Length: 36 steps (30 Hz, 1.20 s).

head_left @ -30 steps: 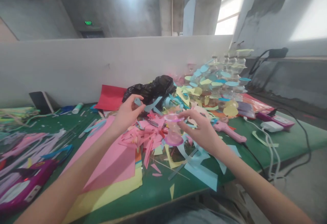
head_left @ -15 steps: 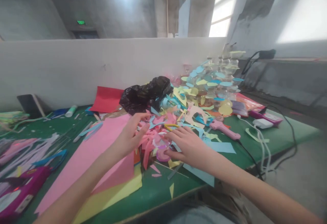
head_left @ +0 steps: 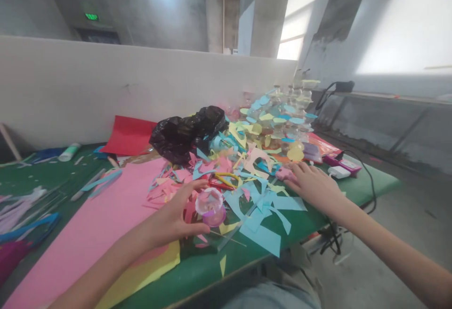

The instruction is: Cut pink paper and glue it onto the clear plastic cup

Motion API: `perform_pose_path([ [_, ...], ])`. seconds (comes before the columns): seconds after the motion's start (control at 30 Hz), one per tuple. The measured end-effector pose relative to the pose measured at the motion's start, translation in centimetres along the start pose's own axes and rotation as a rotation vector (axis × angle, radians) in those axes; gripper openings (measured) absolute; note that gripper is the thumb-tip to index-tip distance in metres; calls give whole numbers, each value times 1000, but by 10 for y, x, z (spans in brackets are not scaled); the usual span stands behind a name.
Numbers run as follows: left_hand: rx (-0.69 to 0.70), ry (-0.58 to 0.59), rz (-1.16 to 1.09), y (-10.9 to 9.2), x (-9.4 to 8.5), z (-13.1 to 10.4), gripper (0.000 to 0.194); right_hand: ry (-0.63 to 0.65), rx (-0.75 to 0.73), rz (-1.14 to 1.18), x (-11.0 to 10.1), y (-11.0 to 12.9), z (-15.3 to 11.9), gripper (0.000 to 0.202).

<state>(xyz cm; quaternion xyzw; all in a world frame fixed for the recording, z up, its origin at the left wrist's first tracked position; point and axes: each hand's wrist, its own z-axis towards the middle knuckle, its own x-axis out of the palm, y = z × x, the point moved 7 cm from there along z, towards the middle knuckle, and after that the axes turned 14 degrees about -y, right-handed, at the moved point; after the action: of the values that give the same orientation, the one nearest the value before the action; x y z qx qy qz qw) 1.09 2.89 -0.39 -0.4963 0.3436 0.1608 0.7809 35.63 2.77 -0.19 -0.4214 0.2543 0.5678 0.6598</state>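
Note:
My left hand (head_left: 176,212) is open, its thumb and fingers spread on either side of a small clear plastic cup (head_left: 209,201) with a purple ring low on it. Whether the fingertips touch the cup I cannot tell. Farther right, my right hand (head_left: 312,182) lies over a pink glue gun (head_left: 285,173) with its fingers stretched out; the gun's handle is hidden beneath the palm. Between the hands are yellow-handled scissors (head_left: 228,179) and blue paper scraps (head_left: 261,238). Pink paper scraps (head_left: 165,189) lie beyond my left hand.
A large pink paper sheet (head_left: 106,224) covers the left of the green table (head_left: 197,281). Behind are a black plastic bag (head_left: 187,132) and red paper (head_left: 129,135). Stacked clear cups with paper discs (head_left: 289,111) stand at back right. A white adapter (head_left: 338,172) and cables lie right.
My right hand has moved right from the scraps to the glue gun. My left hand has come down and nearer, beside the cup. The scraps lie more spread out, and the view has shifted right.

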Motion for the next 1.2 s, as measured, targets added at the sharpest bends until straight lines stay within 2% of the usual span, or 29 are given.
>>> perform_pose_path([
  [0.13, -30, -69, -27, 4, 12, 3, 74, 111, 50, -93, 25, -14, -6, 40],
  [0.2, 12, -97, 10, 4, 17, 5, 69, 144, 59, -89, 32, -14, -7, 41],
  [0.37, 156, -66, 116, -7, 27, 7, 40, 180, 91, -54, 44, -16, -2, 42],
  [0.53, 132, -93, 127, -4, 24, 8, 37, 167, 135, 21, 53, -20, -3, 35],
  [0.73, 160, -126, 145, 7, 23, 7, 40, 94, 182, 117, 47, -22, -2, 27],
  [0.87, 162, -109, 168, 8, 26, 7, 38, 35, 184, 202, 37, -23, 2, 30],
  [1.07, 175, -108, 179, 5, 26, 7, 36, 47, 359, 375, 19, -32, 7, 30],
  [1.2, 210, -119, 178, 4, 27, 7, 38, 88, 449, 563, 14, -42, 10, 39],
])
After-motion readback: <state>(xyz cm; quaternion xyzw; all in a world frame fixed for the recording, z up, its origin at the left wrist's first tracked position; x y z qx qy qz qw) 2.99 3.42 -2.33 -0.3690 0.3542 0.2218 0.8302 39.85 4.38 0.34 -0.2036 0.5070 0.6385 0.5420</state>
